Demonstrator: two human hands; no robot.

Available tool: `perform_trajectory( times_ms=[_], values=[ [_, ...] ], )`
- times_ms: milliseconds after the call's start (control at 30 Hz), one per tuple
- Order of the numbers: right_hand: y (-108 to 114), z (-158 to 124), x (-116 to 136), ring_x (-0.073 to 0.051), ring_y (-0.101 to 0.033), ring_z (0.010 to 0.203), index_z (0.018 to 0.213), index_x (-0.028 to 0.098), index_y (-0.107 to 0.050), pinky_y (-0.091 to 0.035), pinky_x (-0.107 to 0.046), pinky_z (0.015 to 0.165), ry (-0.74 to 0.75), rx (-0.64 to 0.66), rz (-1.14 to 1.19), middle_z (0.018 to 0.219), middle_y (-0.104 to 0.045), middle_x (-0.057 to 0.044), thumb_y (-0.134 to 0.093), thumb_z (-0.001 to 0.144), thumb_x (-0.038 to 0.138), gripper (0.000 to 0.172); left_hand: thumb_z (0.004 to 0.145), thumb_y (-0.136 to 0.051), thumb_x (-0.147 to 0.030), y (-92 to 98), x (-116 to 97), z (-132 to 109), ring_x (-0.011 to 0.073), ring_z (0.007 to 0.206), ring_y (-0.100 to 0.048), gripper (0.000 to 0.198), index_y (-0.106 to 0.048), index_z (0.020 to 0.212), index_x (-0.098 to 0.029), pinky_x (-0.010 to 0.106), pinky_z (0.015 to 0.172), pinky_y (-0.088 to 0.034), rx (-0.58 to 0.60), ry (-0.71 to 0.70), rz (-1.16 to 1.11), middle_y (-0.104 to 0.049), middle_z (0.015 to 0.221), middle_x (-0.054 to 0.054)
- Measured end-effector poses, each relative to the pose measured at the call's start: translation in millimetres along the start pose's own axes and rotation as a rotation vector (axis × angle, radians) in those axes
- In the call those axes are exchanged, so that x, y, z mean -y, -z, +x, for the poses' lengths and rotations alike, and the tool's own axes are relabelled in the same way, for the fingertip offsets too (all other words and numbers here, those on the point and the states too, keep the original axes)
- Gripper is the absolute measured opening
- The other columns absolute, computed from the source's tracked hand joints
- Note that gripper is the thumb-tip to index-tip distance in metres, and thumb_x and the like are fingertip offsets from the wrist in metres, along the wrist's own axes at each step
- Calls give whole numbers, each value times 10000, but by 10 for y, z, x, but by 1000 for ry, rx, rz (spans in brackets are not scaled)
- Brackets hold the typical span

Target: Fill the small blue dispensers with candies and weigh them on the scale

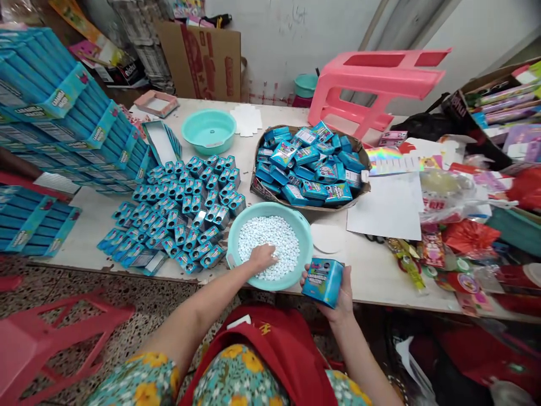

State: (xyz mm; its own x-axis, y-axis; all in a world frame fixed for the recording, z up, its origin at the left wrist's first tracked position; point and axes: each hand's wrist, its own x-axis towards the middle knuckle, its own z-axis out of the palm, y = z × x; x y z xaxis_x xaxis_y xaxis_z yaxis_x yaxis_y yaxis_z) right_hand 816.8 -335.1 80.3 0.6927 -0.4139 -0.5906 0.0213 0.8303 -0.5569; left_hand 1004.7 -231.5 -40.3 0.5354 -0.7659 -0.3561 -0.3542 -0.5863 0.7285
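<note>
All directions take the pellet basin as the clock centre. The work surface is a pale table (372, 262) with a worn front edge, set over a speckled floor (167, 293). A white wall (270, 45) closes the room at 12 o'clock, and a brown cardboard box (211, 67) stands before it at 11.

Small blue packs (196, 203) stand in close rows at 10 o'clock; further out in that direction rise stacked blue trays (63, 104). A second basin (209, 127) sits at 11 o'clock. At 1 o'clock, just beyond the rim, an open carton (262, 194) holds a heap of blue boxes. A pink stool (380, 82) occupies the far edge between 1 and 2. A white sheet (386, 208) lies between 2 and 3, with packaged goods (435, 248) crowding 3.

The turquoise basin (305, 239) holds white pellets (283, 237) and is positioned at the near table edge. The left hand (262, 258) enters it from 7 o'clock, palm down, fingers in the pellets; whether it grips any cannot be determined. The right hand (341, 304), at 4 o'clock, holds a blue box (323, 282) between thumb and fingers, just beside the rim.
</note>
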Motion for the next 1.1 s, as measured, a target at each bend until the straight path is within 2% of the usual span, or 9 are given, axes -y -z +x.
perform_trajectory(
  times_ms=[100,233,300,400,533,633,767,933,1100],
  values=[
    [50,229,92,-219,-639,773,977,243,-648,-516,-440,794,56,-39,-67,877,-686,-28,-707,549,707,634,696,-623,-360,4,-54,1,245,770,-613,185,-598,659,-181,315,662,-457,-64,125,-280,-603,681,67],
    [102,482,294,-173,-618,731,883,228,-623,-508,-344,755,173,-41,-306,810,-677,18,-848,511,416,474,719,-552,-449,25,-209,6,148,495,-522,274,-532,663,-182,242,436,-383,-114,267,-809,-554,584,39],
    [104,556,398,-166,-609,737,929,221,-608,-492,-314,729,240,41,-515,820,-669,21,-829,548,372,466,711,-520,-485,84,-353,-13,127,468,-501,311,-494,664,-179,225,410,-366,-153,295,-980,-544,586,36],
    [68,650,495,-192,-603,798,977,206,-606,-469,-323,750,372,117,-852,869,-664,-6,-775,621,376,429,703,-493,-505,232,-686,-60,102,477,-496,326,-460,667,-183,206,423,-374,-248,284,-1177,-521,593,12],
    [-35,794,461,-240,-566,909,947,206,-628,-429,-367,820,678,200,-1252,931,-641,-45,-735,664,311,320,696,-567,-415,401,-1177,-91,104,507,-530,260,-474,643,-178,217,471,-409,-457,148,-1569,-535,587,-10],
    [-117,862,394,-250,-544,942,958,218,-628,-411,-375,834,783,286,-1397,962,-638,-53,-729,679,290,305,681,-610,-382,430,-1350,-66,144,605,-607,259,-488,609,-164,262,583,-478,-641,97,-1587,-586,615,8],
    [-195,891,393,-248,-546,940,975,233,-613,-404,-368,825,763,294,-1440,969,-641,-49,-713,702,313,302,698,-624,-404,385,-1332,-24,140,545,-595,260,-531,699,-161,259,559,-470,-814,125,-1456,-562,561,-22],
    [-270,927,447,-243,-555,951,962,235,-603,-384,-358,833,723,343,-1477,970,-657,-30,-692,688,257,289,702,-656,-393,369,-1322,9,122,538,-592,267,-518,680,-166,237,543,-460,-891,104,-1370,-566,598,-29],
    [-327,967,447,-240,-570,953,957,241,-600,-368,-357,828,698,385,-1514,970,-666,-18,-690,686,253,286,733,-644,-422,416,-1359,9,140,522,-595,298,-520,638,-168,265,585,-484,-953,98,-1361,-476,480,-50]
  ],
)
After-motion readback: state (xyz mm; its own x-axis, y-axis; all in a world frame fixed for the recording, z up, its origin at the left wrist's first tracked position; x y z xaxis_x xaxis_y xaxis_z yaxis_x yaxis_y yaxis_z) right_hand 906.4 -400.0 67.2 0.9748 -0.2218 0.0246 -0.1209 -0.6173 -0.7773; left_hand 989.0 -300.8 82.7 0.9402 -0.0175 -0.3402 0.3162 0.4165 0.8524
